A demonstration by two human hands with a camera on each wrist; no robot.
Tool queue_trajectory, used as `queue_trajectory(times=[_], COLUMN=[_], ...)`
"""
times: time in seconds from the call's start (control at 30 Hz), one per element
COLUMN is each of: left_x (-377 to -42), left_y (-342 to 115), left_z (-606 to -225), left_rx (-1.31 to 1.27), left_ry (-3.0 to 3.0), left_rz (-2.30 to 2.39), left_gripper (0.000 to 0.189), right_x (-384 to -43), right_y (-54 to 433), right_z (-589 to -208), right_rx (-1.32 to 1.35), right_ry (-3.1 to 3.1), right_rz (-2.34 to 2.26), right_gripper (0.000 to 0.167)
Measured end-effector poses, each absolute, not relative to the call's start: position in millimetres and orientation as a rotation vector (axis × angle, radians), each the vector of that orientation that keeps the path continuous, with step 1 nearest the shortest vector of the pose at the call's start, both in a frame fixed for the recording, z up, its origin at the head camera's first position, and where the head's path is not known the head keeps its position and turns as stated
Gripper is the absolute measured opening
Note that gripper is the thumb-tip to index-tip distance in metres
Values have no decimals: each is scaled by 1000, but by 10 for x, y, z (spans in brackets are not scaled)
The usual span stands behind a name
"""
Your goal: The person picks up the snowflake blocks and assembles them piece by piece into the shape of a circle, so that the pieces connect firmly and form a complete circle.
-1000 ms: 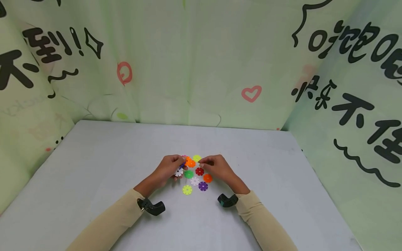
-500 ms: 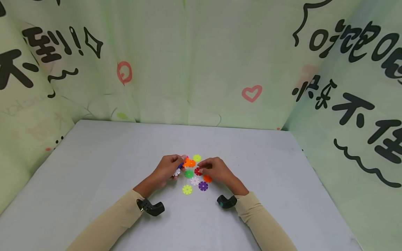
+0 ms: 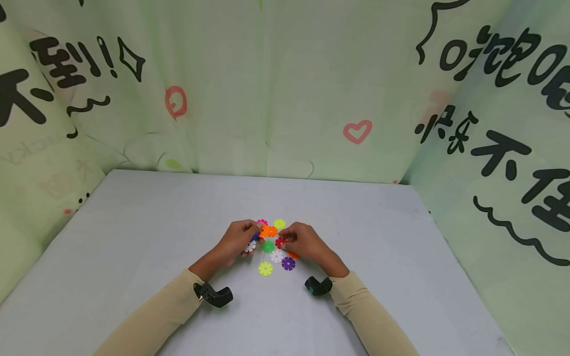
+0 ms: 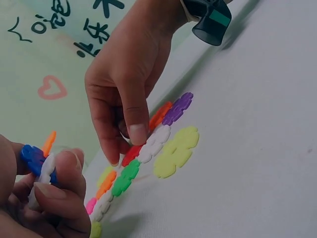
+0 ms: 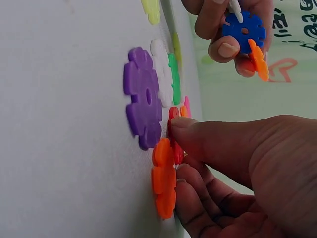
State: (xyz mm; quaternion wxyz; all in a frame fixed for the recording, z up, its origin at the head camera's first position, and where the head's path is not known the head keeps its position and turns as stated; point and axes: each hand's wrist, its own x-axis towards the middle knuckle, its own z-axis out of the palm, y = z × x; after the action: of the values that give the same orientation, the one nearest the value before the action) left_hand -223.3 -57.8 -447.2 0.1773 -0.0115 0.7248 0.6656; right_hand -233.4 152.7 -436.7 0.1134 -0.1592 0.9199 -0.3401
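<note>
Small notched plastic flower-shaped discs lie on the white table in several colours. My left hand (image 3: 236,240) holds a joined cluster just above the table: a blue disc (image 5: 253,26), a white disc (image 4: 45,171) and an orange disc (image 5: 258,60) slotted together at angles. To its right, my right hand (image 3: 307,242) reaches down and pinches a red disc (image 3: 279,243) by its edge, thumb on the near face in the right wrist view. That red disc is still at table level, partly hidden by the fingers.
Loose discs surround the hands: a green disc (image 3: 268,246), a white disc (image 5: 159,74), a purple disc (image 3: 288,263), a yellow disc (image 3: 265,269) and an orange disc (image 5: 163,178) beside the right fingers. Printed curtains (image 3: 285,89) enclose the table (image 3: 178,202).
My right hand has come down and left from beside the far yellow disc onto the red disc, which has shifted slightly left. The left hand stays nearly in place, its cluster turned a little.
</note>
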Motion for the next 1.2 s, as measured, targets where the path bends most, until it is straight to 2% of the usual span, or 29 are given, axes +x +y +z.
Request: queue_trajectory(times=[0.43,0.63,1.03,1.2], left_x=[-2223,-2230,-2241,-2255], left_y=[-587,-570,-568,-550], left_z=[-4473,-4520,-4511,-4530], left_rx=[-49,-57,-46,-67], left_ry=[2076,2111,2122,2107], left_rz=[1868,1854,1840,1825], left_gripper=[38,31,23,22], right_x=[-2357,-2342,-2347,-2355], right_y=[1487,1517,1581,1612], right_z=[-4352,-4375,-4383,-4395], right_rx=[-466,-490,-520,-561], right_ry=[2693,2700,2694,2677], right_rz=[-924,-950,-1077,-1202], right_gripper=[20,24,7,8])
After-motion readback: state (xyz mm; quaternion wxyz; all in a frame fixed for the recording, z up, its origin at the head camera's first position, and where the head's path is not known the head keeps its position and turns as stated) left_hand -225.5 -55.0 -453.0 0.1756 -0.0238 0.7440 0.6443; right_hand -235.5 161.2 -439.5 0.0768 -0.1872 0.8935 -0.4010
